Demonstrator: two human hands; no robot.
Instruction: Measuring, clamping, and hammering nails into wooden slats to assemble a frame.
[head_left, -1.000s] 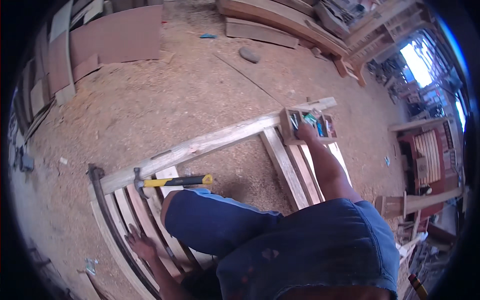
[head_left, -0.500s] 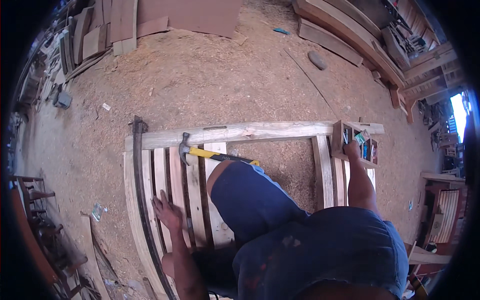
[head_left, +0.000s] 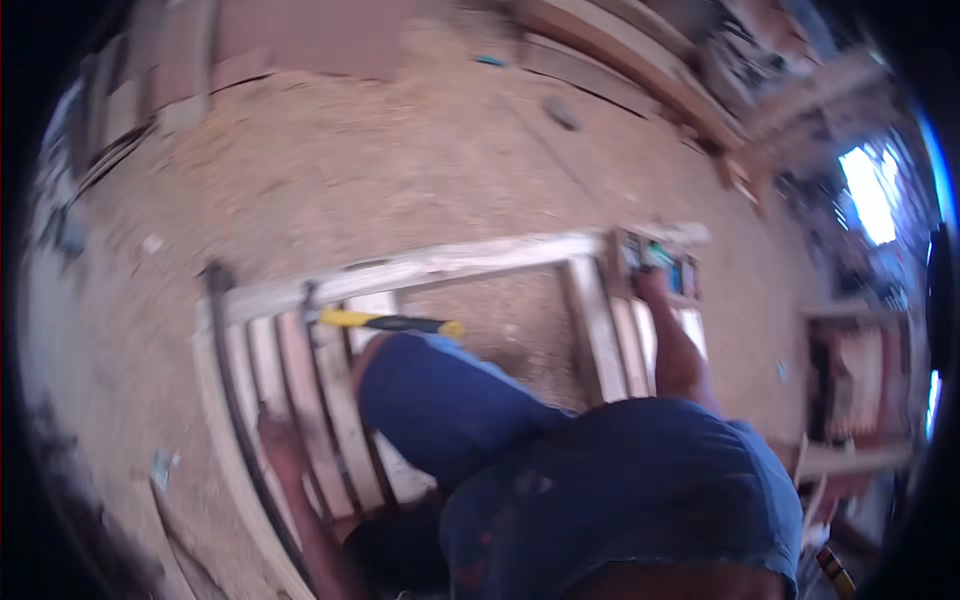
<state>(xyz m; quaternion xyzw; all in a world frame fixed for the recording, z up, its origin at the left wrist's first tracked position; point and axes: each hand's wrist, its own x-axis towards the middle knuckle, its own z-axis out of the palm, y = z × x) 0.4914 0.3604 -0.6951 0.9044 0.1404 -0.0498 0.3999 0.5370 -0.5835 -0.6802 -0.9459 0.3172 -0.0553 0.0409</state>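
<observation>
On the slats of a wooden frame (head_left: 440, 262), my left hand (head_left: 281, 440) rests with its fingers stretched out, blurred by motion. A long dark metal bar, like a clamp bar (head_left: 232, 385), runs along the frame close to it. My right hand (head_left: 652, 283) reaches into a small wooden compartment box (head_left: 618, 262) at the frame's far right. Its fingers are hidden there, next to something green. A claw hammer (head_left: 392, 322) with a yellow and black handle lies across the slats by my knee, touched by neither hand.
Sawdust covers the ground around the frame. Boards and sheets (head_left: 300, 38) lean at the far left, and stacked timber (head_left: 590, 70) lies at the far right. A stone (head_left: 562, 112) sits on the ground near that timber. Wooden furniture parts (head_left: 850, 370) stand to the right.
The whole view has swung and blurred, so the frame, hammer and box appear further left. My left hand stays on the slats and my right hand stays at the box.
</observation>
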